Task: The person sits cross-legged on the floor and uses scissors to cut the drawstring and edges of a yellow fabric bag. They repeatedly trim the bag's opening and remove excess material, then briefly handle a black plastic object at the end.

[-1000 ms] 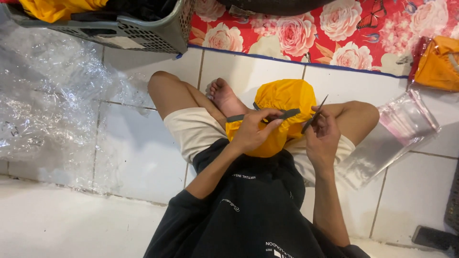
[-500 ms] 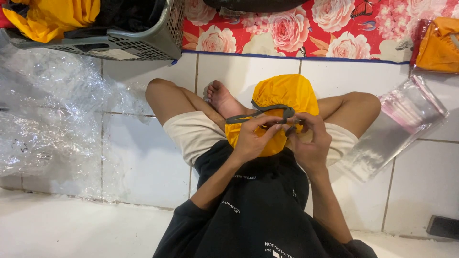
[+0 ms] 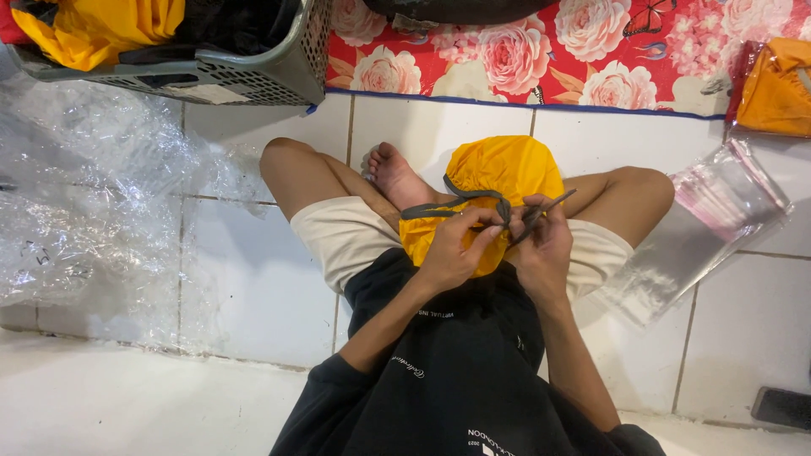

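Note:
I sit cross-legged on a white tiled floor with a yellow fabric bag (image 3: 500,173) in my lap. A dark grey drawstring cord (image 3: 460,201) runs across its front. My left hand (image 3: 456,249) pinches the cord near the middle, and its loose end trails left over my thigh. My right hand (image 3: 541,245) pinches the other cord end (image 3: 553,205), which sticks up to the right. Both hands meet at the bag's opening, fingers closed on the cord.
A grey laundry basket (image 3: 253,72) with yellow and black fabric stands at the top left. Crumpled clear plastic (image 3: 76,211) covers the floor on the left. Flat clear bags (image 3: 701,228) lie on the right. A red floral mat (image 3: 549,51) and an orange packed item (image 3: 773,84) lie ahead.
My hands have come closer together over the bag. The cord, stretched straight between them before, now loops and crosses at the bag's mouth. The view shifted slightly.

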